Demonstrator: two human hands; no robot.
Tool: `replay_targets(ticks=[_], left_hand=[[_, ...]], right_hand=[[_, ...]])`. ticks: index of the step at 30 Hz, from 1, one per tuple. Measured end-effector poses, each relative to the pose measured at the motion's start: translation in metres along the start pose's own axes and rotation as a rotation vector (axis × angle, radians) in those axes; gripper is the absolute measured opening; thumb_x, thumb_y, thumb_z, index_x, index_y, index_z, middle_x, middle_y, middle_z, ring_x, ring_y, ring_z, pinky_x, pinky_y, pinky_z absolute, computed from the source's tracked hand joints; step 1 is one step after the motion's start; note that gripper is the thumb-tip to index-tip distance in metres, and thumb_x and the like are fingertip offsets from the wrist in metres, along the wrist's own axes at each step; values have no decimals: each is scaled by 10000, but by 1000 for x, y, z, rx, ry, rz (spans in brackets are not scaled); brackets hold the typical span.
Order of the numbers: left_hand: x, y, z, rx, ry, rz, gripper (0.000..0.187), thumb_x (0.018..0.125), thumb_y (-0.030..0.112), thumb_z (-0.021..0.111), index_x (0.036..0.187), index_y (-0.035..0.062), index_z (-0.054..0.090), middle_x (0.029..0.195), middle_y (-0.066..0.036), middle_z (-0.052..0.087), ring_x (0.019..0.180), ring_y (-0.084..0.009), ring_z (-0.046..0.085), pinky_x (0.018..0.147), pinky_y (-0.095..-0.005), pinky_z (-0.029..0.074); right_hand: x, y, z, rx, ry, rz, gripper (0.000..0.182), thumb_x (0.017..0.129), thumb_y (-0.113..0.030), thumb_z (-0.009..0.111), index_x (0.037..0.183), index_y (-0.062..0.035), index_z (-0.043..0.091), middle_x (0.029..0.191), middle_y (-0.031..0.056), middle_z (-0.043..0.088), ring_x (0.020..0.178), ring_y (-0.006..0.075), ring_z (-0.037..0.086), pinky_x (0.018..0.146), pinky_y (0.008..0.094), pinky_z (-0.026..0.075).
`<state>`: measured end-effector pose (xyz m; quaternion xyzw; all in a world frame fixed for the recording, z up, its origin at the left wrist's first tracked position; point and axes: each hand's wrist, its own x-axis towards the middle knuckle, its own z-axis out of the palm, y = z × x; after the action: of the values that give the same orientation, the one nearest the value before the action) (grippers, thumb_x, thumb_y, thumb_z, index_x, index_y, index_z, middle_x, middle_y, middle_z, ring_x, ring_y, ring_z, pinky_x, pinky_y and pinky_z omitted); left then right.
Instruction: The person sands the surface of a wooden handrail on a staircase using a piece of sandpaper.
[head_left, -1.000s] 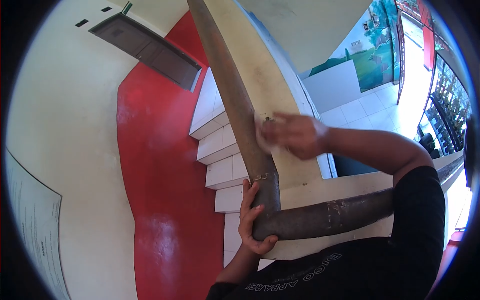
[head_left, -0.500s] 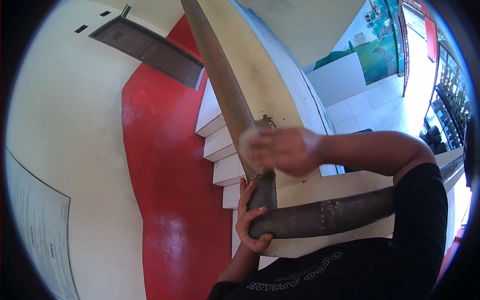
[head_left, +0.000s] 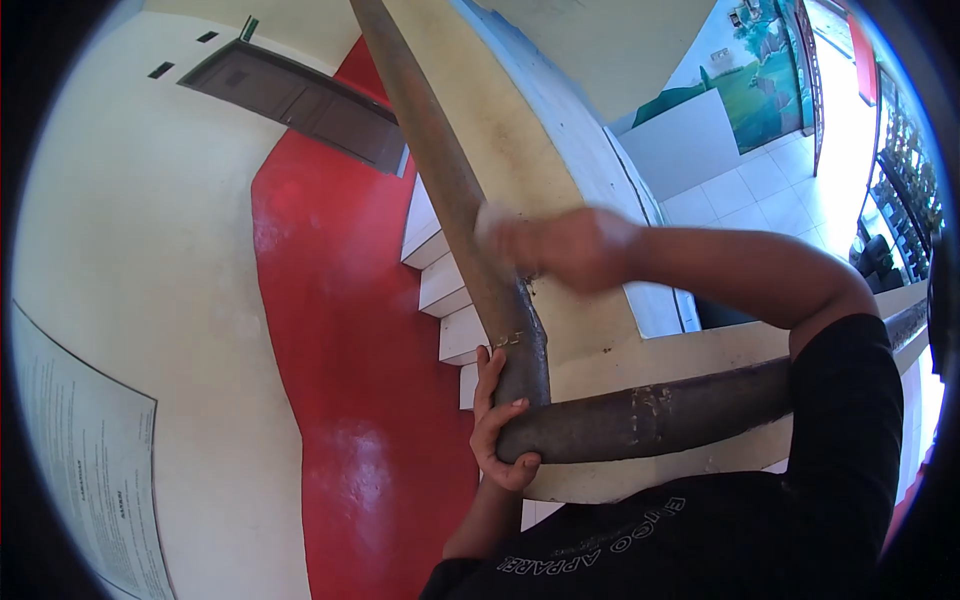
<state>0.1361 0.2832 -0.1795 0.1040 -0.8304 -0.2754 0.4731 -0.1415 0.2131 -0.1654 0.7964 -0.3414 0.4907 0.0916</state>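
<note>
Since half a second earlier, the right hand (head_left: 560, 248) had slid a little up the dark brown, worn metal handrail pipe (head_left: 440, 170), pressing a pale crumpled cloth (head_left: 492, 222) against its right side; motion blur hid whether those fingers were curled or flat. Lower down, the left hand (head_left: 497, 425) stayed wrapped around the bend where that sloping pipe met a horizontal section (head_left: 650, 415), fingers closed on the metal. Behind the rail ran a cream concrete balustrade (head_left: 520, 130), with white tiled stair steps (head_left: 445, 285) and a red painted wall band (head_left: 330, 330) to the left.
</note>
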Motion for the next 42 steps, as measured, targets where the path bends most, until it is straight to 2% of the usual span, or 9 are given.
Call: replay_targets(ticks=[3,11,19,22,30,34,35,38,42], left_hand=[[0,1,-3,18,-20,8,545,883,537,686,1203,98,649,1513,-374,383,1496,-544,190,1197,-643,97],[-2,-3,-2,12,3,-10,544,874,536,687,1204,105,647,1510,-374,386,1494,-525,224,1205,-647,49],[-1,-1,0,-13,15,-14,530,871,527,685,1194,108,651,1501,-379,393,1491,-513,244,1204,-661,24],[-2,-4,-1,-19,10,-3,529,870,522,688,1196,106,653,1503,-380,391,1493,-520,231,1202,-659,37],[-2,-5,-1,-46,-2,13,518,868,510,693,1190,106,659,1507,-372,393,1491,-552,195,1193,-661,58],[-1,-3,-5,-29,-13,-7,518,862,514,701,1179,106,665,1509,-363,397,1490,-559,186,1191,-664,58],[-4,-2,-5,-30,-5,-8,520,861,518,702,1177,106,666,1509,-362,399,1493,-552,189,1193,-662,57],[-4,-4,-3,-31,-3,-5,523,859,524,705,1172,106,667,1507,-359,404,1500,-532,199,1199,-654,52],[5,-3,-2,-14,-13,18,525,858,523,708,1170,103,667,1504,-358,407,1502,-519,212,1204,-650,37]], right_hand=[[10,18,-23,146,344,248,303,978,-82,571,1270,-76,652,1302,121,668,1146,300,674,970,388,570],[-5,-13,0,52,107,-513,341,872,-26,653,1212,-16,680,1303,177,666,1207,308,657,1034,416,541],[2,-8,7,-51,242,-149,398,843,-20,654,1241,-24,659,1308,174,664,1251,327,626,1079,490,499],[4,-7,5,17,154,-412,404,878,-24,630,1281,-38,642,1304,155,670,1266,299,619,1086,486,495],[34,-23,-1,173,138,321,396,962,-101,577,1356,-58,583,1315,135,654,1103,327,674,950,405,562],[-4,-18,9,-65,245,-144,444,926,-95,591,1370,-98,581,1359,115,632,1203,297,635,1022,376,528],[5,-12,12,-95,272,-98,438,914,-30,603,1351,-16,593,1199,165,703,989,319,718,895,405,583],[29,-6,11,241,329,243,398,913,-19,603,1310,-6,616,1140,182,716,952,321,724,844,407,591],[1,12,-35,-17,-265,135,322,937,-113,607,1253,-99,669,1158,111,722,982,304,707,874,411,565]])
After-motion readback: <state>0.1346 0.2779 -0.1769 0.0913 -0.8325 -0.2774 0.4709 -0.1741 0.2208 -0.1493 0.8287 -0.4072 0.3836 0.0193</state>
